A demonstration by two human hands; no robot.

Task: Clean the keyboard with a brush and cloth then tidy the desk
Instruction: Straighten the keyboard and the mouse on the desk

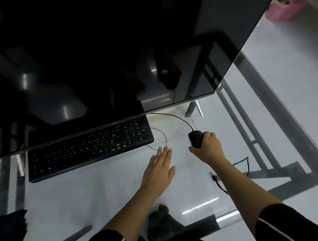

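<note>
**The mouse is in my right hand, the keyboard lies off to the left**

On the far left I see a dark cloth point(8, 235) at the near edge of the glass desk point(69, 199). I cannot see a brush anywhere.

Next comes the black keyboard point(90, 148). It lies long ways from left to right, a bit tilted, with its far edge tucked under the big dark monitor point(111, 57). A thin cable point(162, 137) loops out from its right end.

Then my left hand point(158, 169) is flat and loose, fingers out, holding nothing. It sits just beside the keyboard's right end, so I think it is the nearer hand for moving the keyboard.

Further right, my right hand point(207, 147) is curled around the black mouse point(195, 138) and grips it. The mouse wire runs back under the monitor.

I think this is the tidy-up part. The mouse needs to go left to sit beside the keyboard.
</note>
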